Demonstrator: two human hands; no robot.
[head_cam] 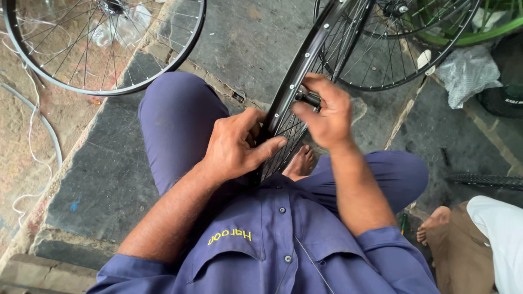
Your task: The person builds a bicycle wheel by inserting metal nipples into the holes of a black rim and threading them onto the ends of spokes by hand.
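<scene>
A black spoked bicycle rim [305,60] stands upright between my knees, running from my lap toward the top right. My left hand [237,144] grips the rim's near part, thumb laid across its edge. My right hand [327,111] is closed on a small dark metal tool [308,98] pressed against the rim's inner side among the spokes. My bare foot [299,162] shows below the rim. I sit in blue clothes on a dark stone floor [250,43].
A second black wheel [103,46] lies flat at the top left, another wheel [392,54] with a green rim [479,32] behind it at the top right. A grey plastic bag [468,73] and a tyre [487,179] lie right. Another person's foot [433,223] is at the lower right.
</scene>
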